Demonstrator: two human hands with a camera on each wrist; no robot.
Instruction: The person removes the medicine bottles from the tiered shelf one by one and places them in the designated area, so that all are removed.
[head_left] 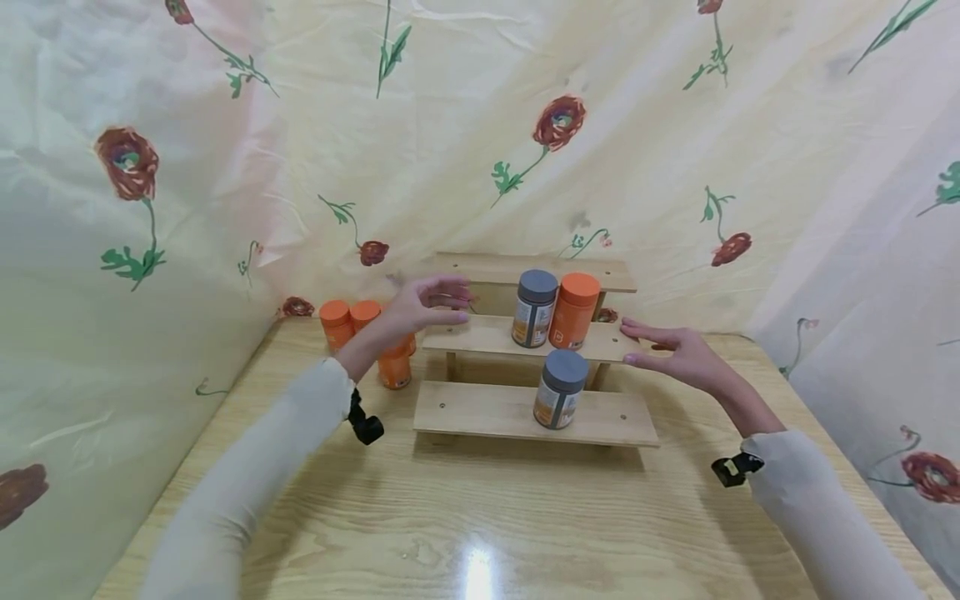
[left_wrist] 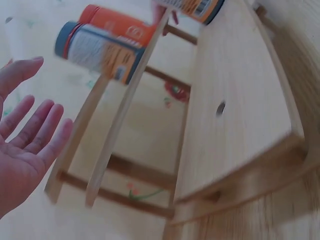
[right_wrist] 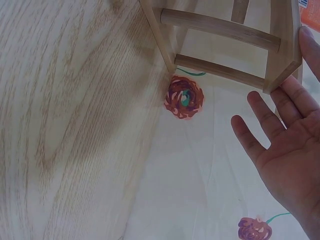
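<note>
A three-tier wooden shelf [head_left: 491, 332] stands against the back wall. On its middle tier a grey-lidded jar [head_left: 534, 310] and an orange jar [head_left: 574, 312] sit side by side. Another grey-lidded jar [head_left: 561, 390] stands on the bottom tier, right of its middle. My left hand [head_left: 427, 305] hovers by the left end of the middle tier, fingers spread and holding nothing; the left wrist view shows its palm [left_wrist: 22, 160] apart from the wood. At the opposite end, my right hand [head_left: 678, 357] has its thumb and fingertips right at the tier's edge, the fingers [right_wrist: 272, 122] fairly straight.
Several orange jars [head_left: 335, 323] stand on the wooden table [head_left: 420, 517] left of the shelf, partly hidden behind my left arm. Flower-printed cloth [head_left: 645, 167] covers the walls behind and at both sides. Black wrist cameras [head_left: 366, 423] hang under both wrists.
</note>
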